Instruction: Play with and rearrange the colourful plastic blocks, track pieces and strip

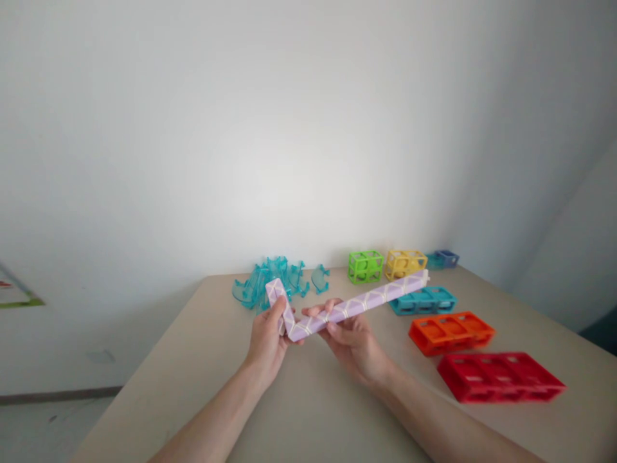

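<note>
A snake puzzle [369,301] in pale purple and white is held in the air over the table. Its long straight part slants up to the right, and a shorter part bends up at the left end. My left hand [267,337] grips the short bent part, thumb on its front. Around the long part, not far from the bend, the fingers and thumb of my right hand [354,344] are closed. Some fingers of both hands are hidden behind the puzzle.
Several clear blue curved pieces [255,286] lie piled at the table's back edge. Frame blocks in green [365,267], yellow [405,262], teal [429,300], orange [452,331] and red [501,376] stand along the right. A dark blue block [447,258] sits at the back right corner, near the wall.
</note>
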`<state>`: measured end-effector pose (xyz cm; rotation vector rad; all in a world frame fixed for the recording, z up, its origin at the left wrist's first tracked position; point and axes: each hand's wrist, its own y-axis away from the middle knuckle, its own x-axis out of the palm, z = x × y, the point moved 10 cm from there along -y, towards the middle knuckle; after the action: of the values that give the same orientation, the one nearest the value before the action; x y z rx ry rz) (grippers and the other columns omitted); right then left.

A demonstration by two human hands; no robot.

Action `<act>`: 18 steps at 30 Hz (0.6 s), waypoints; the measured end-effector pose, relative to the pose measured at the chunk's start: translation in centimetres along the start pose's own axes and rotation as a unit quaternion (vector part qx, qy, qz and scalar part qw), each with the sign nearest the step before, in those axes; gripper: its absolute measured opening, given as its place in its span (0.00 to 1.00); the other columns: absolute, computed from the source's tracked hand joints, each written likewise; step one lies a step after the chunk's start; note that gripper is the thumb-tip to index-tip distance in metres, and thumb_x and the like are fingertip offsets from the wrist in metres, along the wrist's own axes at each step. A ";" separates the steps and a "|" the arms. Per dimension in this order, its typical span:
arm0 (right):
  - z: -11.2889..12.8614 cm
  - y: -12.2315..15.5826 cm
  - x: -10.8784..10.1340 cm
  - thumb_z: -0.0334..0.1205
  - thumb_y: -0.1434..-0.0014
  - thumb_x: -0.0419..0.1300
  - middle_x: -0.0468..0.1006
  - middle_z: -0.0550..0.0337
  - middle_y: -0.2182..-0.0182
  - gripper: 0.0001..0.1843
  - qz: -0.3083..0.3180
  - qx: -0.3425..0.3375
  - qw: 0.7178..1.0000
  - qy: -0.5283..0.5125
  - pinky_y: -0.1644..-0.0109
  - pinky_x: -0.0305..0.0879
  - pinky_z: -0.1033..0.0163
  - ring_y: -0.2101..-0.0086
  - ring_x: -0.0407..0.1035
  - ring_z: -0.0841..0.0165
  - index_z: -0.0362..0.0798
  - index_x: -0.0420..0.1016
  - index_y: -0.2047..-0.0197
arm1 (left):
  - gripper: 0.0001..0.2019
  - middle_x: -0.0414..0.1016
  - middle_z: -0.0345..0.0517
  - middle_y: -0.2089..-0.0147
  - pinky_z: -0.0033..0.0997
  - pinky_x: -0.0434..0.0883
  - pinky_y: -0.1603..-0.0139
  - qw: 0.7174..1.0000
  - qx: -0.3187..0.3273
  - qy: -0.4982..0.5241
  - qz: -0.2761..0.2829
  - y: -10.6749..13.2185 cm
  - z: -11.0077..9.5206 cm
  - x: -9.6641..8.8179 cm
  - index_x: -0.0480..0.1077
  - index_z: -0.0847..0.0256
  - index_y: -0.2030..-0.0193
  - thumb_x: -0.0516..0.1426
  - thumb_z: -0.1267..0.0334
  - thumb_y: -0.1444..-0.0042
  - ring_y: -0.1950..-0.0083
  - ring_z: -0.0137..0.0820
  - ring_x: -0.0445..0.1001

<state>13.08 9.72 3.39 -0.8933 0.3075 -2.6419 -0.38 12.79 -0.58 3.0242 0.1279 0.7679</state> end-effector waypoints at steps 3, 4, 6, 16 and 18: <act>-1.4 0.1 -1.1 0.51 0.50 0.69 0.79 0.56 0.62 0.18 -0.048 0.062 0.997 -0.003 0.58 0.68 0.57 0.62 0.73 0.63 0.49 0.73 0.61 | 0.21 0.74 0.43 0.74 0.27 0.71 0.72 0.992 0.096 -0.072 0.031 0.5 -1.8 0.2 0.73 0.65 0.66 0.64 0.46 0.52 0.74 0.30 0.73; -2.1 0.2 -1.6 0.51 0.50 0.69 0.79 0.56 0.64 0.19 -0.067 0.084 0.994 0.011 0.61 0.68 0.60 0.64 0.73 0.65 0.48 0.74 0.60 | 0.21 0.76 0.45 0.72 0.28 0.71 0.69 0.986 0.125 -0.103 0.040 0.8 -2.2 0.3 0.73 0.65 0.65 0.64 0.46 0.53 0.72 0.31 0.74; -3.2 0.4 -2.3 0.47 0.52 0.71 0.79 0.56 0.68 0.18 -0.087 0.114 0.988 0.054 0.65 0.67 0.63 0.67 0.71 0.67 0.45 0.76 0.61 | 0.22 0.77 0.47 0.70 0.29 0.71 0.66 0.975 0.156 -0.146 0.057 1.2 -2.5 0.6 0.74 0.65 0.62 0.65 0.46 0.53 0.69 0.33 0.75; -0.8 0.8 -1.1 0.44 0.50 0.69 0.77 0.59 0.72 0.12 -0.069 -0.018 0.954 0.290 0.62 0.66 0.60 0.68 0.70 0.64 0.47 0.77 0.65 | 0.18 0.69 0.38 0.78 0.24 0.68 0.75 0.986 0.098 -0.123 -0.062 -0.1 -1.3 -1.7 0.70 0.64 0.73 0.64 0.49 0.53 0.77 0.26 0.68; 0.5 1.2 -0.3 0.43 0.47 0.67 0.77 0.57 0.66 0.10 -0.048 -0.077 0.938 0.336 0.58 0.66 0.58 0.63 0.71 0.62 0.50 0.77 0.62 | 0.18 0.68 0.37 0.80 0.24 0.68 0.77 0.994 0.047 -0.066 -0.078 -0.3 -0.3 -2.1 0.68 0.64 0.75 0.65 0.51 0.55 0.79 0.25 0.68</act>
<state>13.85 8.67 3.24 -0.0024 0.6506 -2.9668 -2.41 12.91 -1.30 3.0938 0.4039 0.5625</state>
